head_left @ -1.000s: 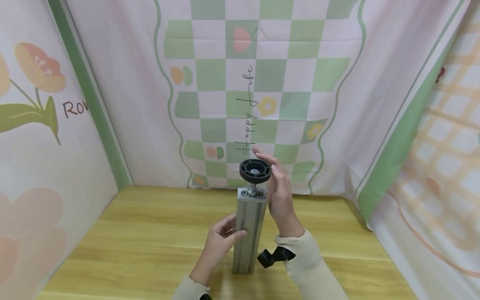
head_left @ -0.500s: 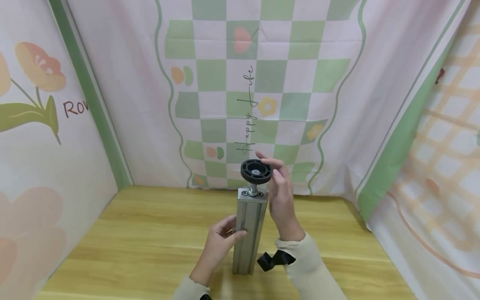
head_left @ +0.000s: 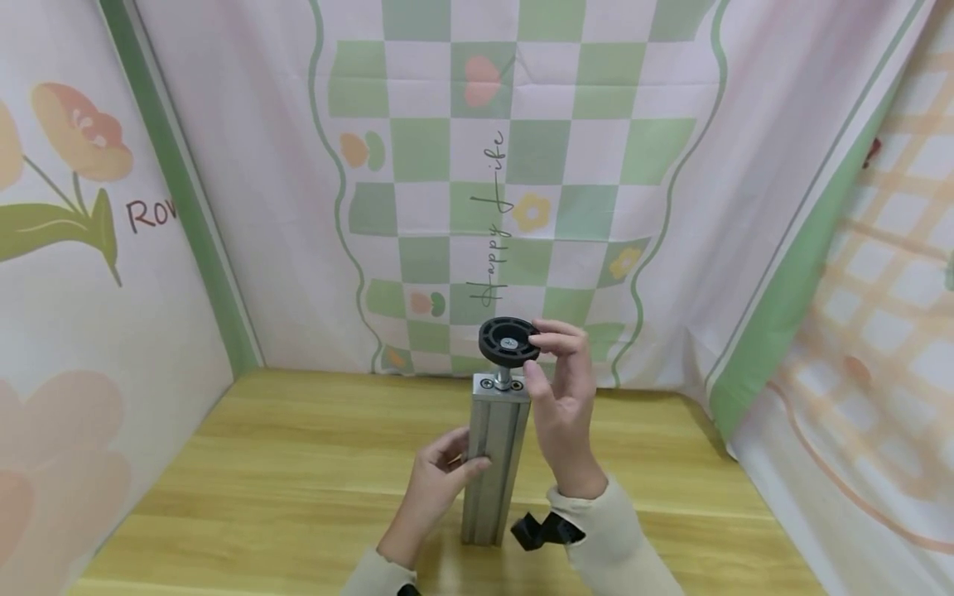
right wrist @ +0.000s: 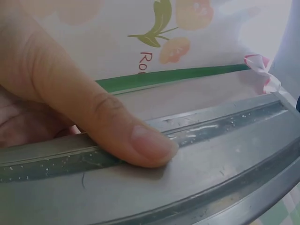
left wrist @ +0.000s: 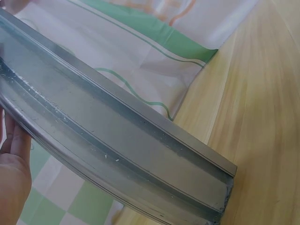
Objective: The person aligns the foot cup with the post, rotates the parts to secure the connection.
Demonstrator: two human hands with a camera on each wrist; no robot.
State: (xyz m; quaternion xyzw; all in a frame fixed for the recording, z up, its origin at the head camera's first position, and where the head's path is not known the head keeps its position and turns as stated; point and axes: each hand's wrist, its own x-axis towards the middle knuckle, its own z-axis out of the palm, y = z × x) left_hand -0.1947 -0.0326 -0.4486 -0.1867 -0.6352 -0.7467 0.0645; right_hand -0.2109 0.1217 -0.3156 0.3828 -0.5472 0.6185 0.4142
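A silver aluminum profile (head_left: 488,497) stands upright on the wooden table (head_left: 313,488). On its top end sits a black round leveling foot (head_left: 495,352) with a metal stem and nut. My left hand (head_left: 436,480) grips the profile around mid-height, thumb on the near face. In the right wrist view that thumb (right wrist: 150,145) lies along a groove of the profile. My right hand (head_left: 568,406) pinches the right rim of the foot between thumb and curled fingers. The left wrist view has the profile's lower end (left wrist: 220,197) over the wood, with part of the hand at the left edge.
A printed cloth (head_left: 417,149) with green checks hangs behind the table. Similar cloths with flowers (head_left: 89,136) and an orange grid (head_left: 887,290) close off the left and right sides. A black wrist mount (head_left: 547,530) juts from the right sleeve beside the profile.
The right hand's fingers have drawn back from behind the foot to its right rim, and the thumb has moved down to the near edge. Left hand and profile stay in place.
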